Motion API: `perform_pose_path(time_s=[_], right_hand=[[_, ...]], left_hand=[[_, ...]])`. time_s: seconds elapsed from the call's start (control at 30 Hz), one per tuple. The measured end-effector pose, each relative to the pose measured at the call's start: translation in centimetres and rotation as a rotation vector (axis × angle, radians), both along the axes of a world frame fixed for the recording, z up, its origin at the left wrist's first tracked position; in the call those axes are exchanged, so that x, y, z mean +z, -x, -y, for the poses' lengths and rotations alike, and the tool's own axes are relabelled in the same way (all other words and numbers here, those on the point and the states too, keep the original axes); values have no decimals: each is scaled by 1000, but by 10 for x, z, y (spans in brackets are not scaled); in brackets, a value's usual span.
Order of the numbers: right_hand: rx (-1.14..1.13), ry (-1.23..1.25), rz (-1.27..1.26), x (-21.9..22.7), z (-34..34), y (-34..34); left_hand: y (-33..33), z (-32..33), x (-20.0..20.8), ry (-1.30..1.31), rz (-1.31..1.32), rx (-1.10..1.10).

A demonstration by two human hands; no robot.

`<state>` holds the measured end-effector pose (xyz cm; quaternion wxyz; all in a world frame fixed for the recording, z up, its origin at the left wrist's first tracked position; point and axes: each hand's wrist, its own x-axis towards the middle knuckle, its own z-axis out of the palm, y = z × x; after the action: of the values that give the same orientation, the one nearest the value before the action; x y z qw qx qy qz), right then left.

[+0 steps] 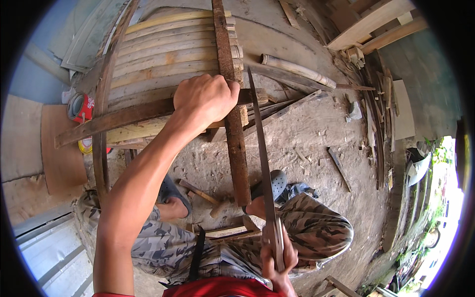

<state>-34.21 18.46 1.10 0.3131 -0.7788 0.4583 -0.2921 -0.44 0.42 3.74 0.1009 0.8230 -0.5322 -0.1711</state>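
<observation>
My right hand [281, 260] is wrapped round the handle of a handsaw [266, 173], low in the view and right of centre. The long blade points away from me, its narrow tip near the slatted bench. My left hand [205, 99] is closed on a dark wooden strip [123, 117] that lies crosswise. Beside that fist, a long rough board [237, 158] crosses the strip and runs back toward my knees. The blade passes over the strip's right end, just right of the board; whether its teeth touch wood I cannot tell.
The bench of pale slats [168, 57] stands ahead, with another dark board [101, 99] along its left. A hammer [203, 193] lies on the floor between my feet. To the right are a round pole [297, 71], scrap timber [383, 109] and a flat dark bar [339, 169].
</observation>
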Motion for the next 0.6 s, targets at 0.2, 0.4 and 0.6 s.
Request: perform_pose_path(time_s=[0.2, 0.4, 0.6], right_hand=[[1, -191, 269, -3, 106, -100], [-62, -281, 337, -21, 71, -86], [-39, -157, 218, -14, 66, -90]], left_hand=[[-5, 1, -4, 33, -4, 15], [5, -11, -3, 0, -34, 6], [8, -14, -6, 60, -18, 26]])
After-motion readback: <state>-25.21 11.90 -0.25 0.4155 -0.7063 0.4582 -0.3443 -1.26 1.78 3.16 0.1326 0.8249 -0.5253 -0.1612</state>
